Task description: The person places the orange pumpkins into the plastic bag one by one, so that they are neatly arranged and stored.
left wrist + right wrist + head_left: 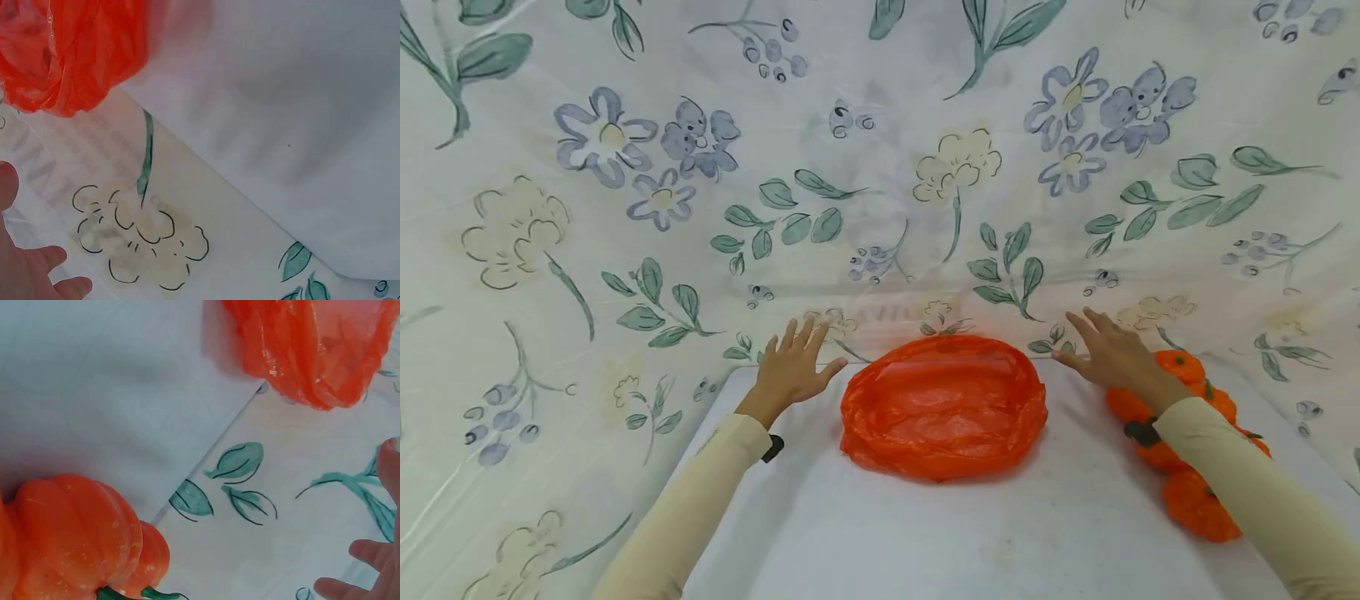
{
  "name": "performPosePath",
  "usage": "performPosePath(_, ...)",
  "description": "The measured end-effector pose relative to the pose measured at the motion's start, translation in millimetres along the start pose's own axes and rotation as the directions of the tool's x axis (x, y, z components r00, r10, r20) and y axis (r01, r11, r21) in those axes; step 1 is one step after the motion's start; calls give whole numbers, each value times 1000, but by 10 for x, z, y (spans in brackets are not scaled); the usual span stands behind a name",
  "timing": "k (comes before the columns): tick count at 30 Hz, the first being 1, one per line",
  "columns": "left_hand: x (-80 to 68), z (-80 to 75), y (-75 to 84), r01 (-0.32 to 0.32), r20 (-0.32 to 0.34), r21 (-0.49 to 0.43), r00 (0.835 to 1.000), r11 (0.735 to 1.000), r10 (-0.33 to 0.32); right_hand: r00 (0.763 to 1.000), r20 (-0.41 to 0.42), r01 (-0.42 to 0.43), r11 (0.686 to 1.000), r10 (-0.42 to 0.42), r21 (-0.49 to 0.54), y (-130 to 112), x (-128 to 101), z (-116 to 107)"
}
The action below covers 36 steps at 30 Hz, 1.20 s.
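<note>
A red-orange plastic bag (942, 467) sits on the white table with its mouth spread wide and its rim bunched in folds. My left hand (793, 367) is held above the table to the left of the bag, fingers spread and holding nothing. On the other side, my right hand (1108, 350) hovers with spread fingers, also holding nothing, between the bag and a group of orange pumpkins (1201, 504). The right forearm hides part of that group. In the right wrist view, a ribbed pumpkin (75, 534) with a green stem shows close up.
The white table (880, 542) carries the bag at its far edge and the pumpkins along its right side. A floral-printed sheet (880, 167) rises behind the table and continues around its left and right sides. Dark bands sit on both wrists.
</note>
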<state>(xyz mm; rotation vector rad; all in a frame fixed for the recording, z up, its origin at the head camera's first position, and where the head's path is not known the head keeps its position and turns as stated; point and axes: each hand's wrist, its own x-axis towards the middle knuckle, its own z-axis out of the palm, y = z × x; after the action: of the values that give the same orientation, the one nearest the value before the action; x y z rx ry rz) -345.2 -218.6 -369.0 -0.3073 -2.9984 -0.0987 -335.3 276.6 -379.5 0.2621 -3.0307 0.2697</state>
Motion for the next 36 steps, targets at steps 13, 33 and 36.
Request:
performPosePath(13, -106, -16, -16, -37, -30, 30, 999, 999, 38, 1000, 9, -18, 1000, 18, 7, 53, -250, -130)
performPosePath(33, -393, 89, 120, -108, 12, -29, 994, 994, 108, 996, 83, -28, 997, 22, 68, 197, -850, -293)
performPosePath(36, -432, 134, 124, -117, 11, -51, 993, 992, 118, 995, 91, -47, 995, 39, 89, 243, -989, -287)
